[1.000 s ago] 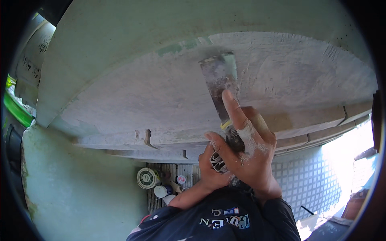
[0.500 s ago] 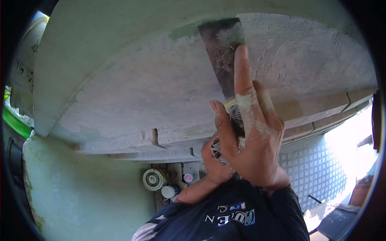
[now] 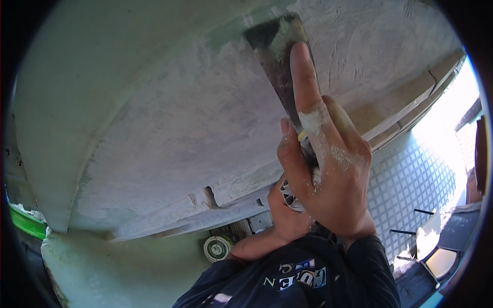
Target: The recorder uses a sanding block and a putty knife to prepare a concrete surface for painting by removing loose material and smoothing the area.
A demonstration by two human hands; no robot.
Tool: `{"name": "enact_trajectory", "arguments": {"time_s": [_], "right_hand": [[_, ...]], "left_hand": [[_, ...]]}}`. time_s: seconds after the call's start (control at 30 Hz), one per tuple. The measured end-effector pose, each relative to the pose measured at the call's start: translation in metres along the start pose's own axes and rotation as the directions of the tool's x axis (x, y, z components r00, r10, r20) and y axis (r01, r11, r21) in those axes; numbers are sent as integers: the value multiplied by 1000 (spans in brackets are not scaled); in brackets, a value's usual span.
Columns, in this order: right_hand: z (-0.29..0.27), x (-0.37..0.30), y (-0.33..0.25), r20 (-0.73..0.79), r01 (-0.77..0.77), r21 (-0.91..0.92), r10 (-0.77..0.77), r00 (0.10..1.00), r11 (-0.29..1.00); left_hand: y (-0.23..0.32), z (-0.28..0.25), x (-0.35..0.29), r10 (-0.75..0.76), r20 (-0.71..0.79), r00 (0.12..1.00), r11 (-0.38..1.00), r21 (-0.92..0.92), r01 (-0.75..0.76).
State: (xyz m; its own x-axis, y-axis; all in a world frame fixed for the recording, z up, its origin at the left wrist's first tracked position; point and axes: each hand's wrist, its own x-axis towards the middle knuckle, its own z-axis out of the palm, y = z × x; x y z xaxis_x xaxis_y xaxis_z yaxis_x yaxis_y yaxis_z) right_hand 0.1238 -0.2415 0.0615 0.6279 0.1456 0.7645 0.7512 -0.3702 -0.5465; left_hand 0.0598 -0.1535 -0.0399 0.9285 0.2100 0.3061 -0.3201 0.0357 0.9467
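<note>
My right hand (image 3: 336, 164) is closed around the handle of a putty knife (image 3: 280, 66), its index finger stretched along the dark, stained blade. Pale green paste is smeared near the blade's tip, which is at the upper surface. Whitish dust and crumbs cling to the fingers. Below and partly behind it, my left hand (image 3: 290, 220) is curled close against the right one, with a rounded, pale-and-dark patterned thing (image 3: 291, 195) at its fingers; its kind is unclear. A broad greyish-white coated surface (image 3: 179, 123) surrounds the blade, with a damp-looking green patch (image 3: 223, 38) beside the tip.
Ledges with notches (image 3: 209, 197) run along the lower edge of the coated surface. A pale green wall (image 3: 154, 272) stands at lower left. A round tub (image 3: 217, 248) is beside my left forearm. Chairs (image 3: 442, 262) and a tiled floor (image 3: 411, 185) lie at right.
My view has tilted, so the surroundings shift. The blade sits slightly higher and left in view, with green paste now showing near its tip. Both hands keep their hold.
</note>
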Motion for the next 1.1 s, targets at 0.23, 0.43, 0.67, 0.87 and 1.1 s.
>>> {"name": "enact_trajectory", "arguments": {"time_s": [0.23,0.43,0.67,0.87,1.1], "right_hand": [[-10,-6,-3,108,-123,48,117,987,991],[-11,-3,8,162,-116,94,100,982,989],[-13,-5,13,201,-117,144,86,976,983],[-16,-2,14,178,-81,158,53,983,984],[-13,3,24,114,26,229,-53,992,973]], "left_hand": [[6,10,-11,53,3,999,999,-13,-53],[3,15,-2,96,1,995,995,-33,-96],[-1,25,-9,59,-104,993,995,-68,-66],[-3,26,-5,81,-98,992,996,-26,-84],[-1,30,2,120,-33,992,993,15,-120]]}}
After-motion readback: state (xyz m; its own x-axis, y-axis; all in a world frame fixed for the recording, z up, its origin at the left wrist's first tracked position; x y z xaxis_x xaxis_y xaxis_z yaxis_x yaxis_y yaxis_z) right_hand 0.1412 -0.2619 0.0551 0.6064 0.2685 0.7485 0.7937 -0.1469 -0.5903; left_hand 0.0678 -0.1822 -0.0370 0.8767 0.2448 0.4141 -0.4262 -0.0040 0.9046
